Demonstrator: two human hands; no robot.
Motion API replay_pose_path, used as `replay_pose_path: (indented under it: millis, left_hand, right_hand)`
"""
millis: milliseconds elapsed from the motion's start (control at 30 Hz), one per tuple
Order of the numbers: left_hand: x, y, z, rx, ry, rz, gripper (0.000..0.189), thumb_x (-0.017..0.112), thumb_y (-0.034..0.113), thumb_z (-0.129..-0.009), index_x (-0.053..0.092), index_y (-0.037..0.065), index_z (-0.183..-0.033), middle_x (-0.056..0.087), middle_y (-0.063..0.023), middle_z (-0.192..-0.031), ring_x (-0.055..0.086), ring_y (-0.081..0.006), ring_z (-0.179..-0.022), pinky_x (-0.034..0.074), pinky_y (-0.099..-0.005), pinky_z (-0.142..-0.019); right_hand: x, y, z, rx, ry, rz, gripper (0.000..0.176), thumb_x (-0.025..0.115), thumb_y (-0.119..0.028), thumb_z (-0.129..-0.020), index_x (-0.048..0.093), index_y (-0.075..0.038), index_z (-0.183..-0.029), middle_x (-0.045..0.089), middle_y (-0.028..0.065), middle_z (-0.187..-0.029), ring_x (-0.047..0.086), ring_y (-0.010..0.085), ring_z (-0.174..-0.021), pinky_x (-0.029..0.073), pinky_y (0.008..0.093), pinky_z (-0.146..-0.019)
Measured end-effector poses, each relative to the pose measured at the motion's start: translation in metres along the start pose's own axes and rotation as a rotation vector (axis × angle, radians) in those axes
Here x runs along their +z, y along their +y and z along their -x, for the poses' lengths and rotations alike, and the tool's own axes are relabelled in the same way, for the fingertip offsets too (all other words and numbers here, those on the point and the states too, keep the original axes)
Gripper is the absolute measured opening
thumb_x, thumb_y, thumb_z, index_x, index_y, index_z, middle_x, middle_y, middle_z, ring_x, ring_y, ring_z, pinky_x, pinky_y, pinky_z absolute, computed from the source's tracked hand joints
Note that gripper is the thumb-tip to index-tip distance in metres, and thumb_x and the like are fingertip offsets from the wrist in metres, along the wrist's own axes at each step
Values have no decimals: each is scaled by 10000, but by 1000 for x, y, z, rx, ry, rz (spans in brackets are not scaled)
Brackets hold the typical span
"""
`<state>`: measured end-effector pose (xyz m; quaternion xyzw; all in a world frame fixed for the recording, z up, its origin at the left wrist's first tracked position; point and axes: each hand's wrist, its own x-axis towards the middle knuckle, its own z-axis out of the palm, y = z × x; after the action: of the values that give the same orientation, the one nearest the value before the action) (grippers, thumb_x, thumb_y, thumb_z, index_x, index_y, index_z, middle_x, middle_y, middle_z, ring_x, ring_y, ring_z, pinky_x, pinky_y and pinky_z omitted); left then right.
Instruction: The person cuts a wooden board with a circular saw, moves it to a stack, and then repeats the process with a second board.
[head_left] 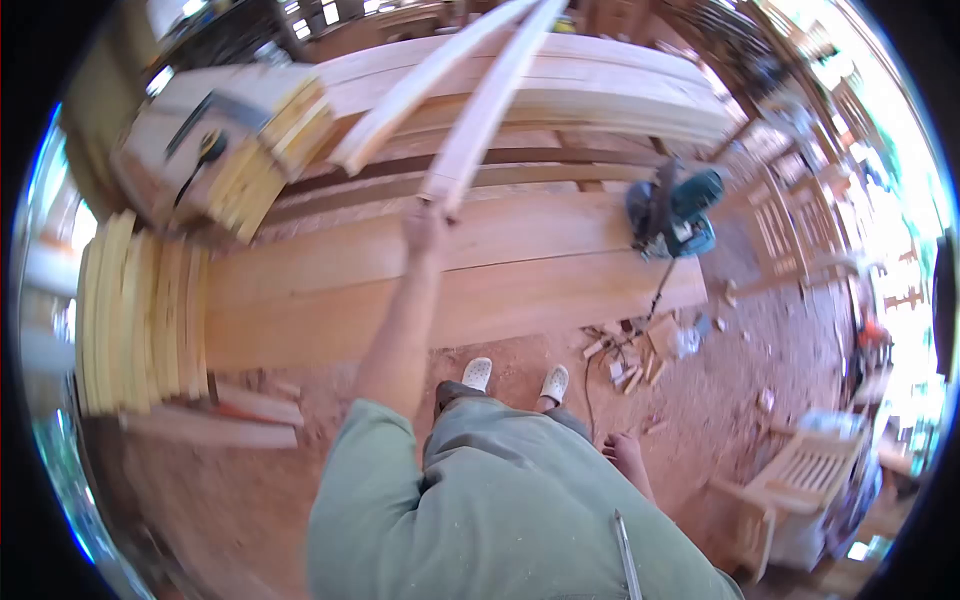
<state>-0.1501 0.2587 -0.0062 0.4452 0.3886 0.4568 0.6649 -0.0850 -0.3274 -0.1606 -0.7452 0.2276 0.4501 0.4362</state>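
Pale tan plank (pixel 480 110), faint straight grain. Teal-and-black circular saw (pixel 680 210). Yellow stacked slats (pixel 140 310). Orange-tan workbench boards (pixel 520 290). Grey-green shirt (pixel 500 510). White perforated clogs (pixel 477 372). Reddish-brown dirt floor (pixel 790 340).

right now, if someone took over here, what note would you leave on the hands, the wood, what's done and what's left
Hands: the left hand is shut on the near end of a slat, held up over the planks. The right hand hangs at the side with nothing seen in it; its fingers are blurred.
Things: a second slat is beside the held one, the saw is on the planks to the right, and the stack is at the left.
Done: one slat is in hand.
Left: it is not yet set down.
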Motion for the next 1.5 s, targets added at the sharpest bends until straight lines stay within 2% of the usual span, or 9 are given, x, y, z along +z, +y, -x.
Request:
replay_pose_path:
  millis: [167, 300, 500, 767, 933, 1033, 1167, 1400, 1500]
  left_hand:
    - [-3, 11, 142, -112, 43, 143, 221, 634, 225, -921, 654, 16, -852, 636, -82, -741, 597, -156, -656, 463, -280, -616]
    - [-58, 12, 232, 60, 312, 203, 218, 598, 187, -891, 612, 43, -728, 610, -75, -684, 572, -160, -581, 439, -280, -521]
    - [-149, -6, 392, 96, 830, 318, 261, 605, 300, -817, 592, 94, -978, 636, -59, -822, 603, -190, -704, 443, -308, -588]
    - [-224, -7, 579, 341, 1369, 427, 319, 563, 366, -824, 588, 118, -1024, 651, -54, -971, 619, -207, -870, 469, -346, -691]
    - [-264, -55, 641, 615, 1543, 576, 374, 530, 436, -880, 594, 121, -1071, 661, -81, -1007, 638, -265, -967, 519, -440, -861]
    - [-244, -60, 596, 434, 1786, 759, 350, 556, 459, -910, 607, 124, -997, 667, -51, -966, 648, -211, -936, 538, -397, -791]
    - [-258, -146, 526, 153, 1374, 994, 272, 647, 377, -874, 580, 127, -957, 613, -67, -1025, 574, -233, -1045, 483, -411, -942]
    - [-284, -145, 386, 110, 1185, 1039, 168, 614, 213, -818, 557, 108, -937, 585, -53, -926, 578, -209, -955, 489, -396, -895]
    - [-307, -87, 324, 173, 1081, 903, 132, 625, 172, -824, 561, 89, -905, 586, -53, -848, 602, -207, -866, 519, -364, -823]
  right_hand:
    - [39, -172, 11, -207, -496, 655, 294, 616, -258, -934, 653, -35, -1122, 689, 89, -956, 662, 168, -847, 520, 313, -718]
    - [80, -232, 13, -179, -1191, 802, 339, 602, -247, -965, 625, 37, -1148, 693, 133, -1034, 671, 232, -982, 518, 367, -886]
    - [177, -257, 58, -136, -1798, 601, 571, 602, -384, -952, 518, 6, -1360, 604, 154, -1296, 590, 276, -1168, 471, 402, -969]
    - [300, -248, 103, -172, -1597, -186, 741, 595, -554, -906, 396, -112, -1467, 461, 83, -1466, 444, 273, -1326, 342, 476, -1099]
    - [315, -213, 103, -97, -1614, 125, 411, 655, -313, -879, 579, -61, -1195, 662, 73, -1122, 595, 215, -1115, 422, 402, -1031]
    - [291, -170, 116, 6, -1537, 204, 451, 702, -141, -791, 570, -22, -1206, 651, 102, -1137, 596, 263, -1118, 448, 433, -1025]
    - [271, -175, 152, -257, -1689, 410, 606, 768, -189, -755, 529, -1, -1279, 608, 144, -1247, 546, 300, -1216, 386, 462, -1093]
    - [213, -345, 227, -949, -1752, -354, 837, 696, -388, -861, 301, -29, -1506, 406, 208, -1491, 424, 387, -1358, 328, 558, -1141]
    - [162, -371, 232, -983, -1348, -446, 765, 668, -333, -904, 308, -27, -1505, 386, 206, -1512, 373, 385, -1391, 268, 595, -1159]
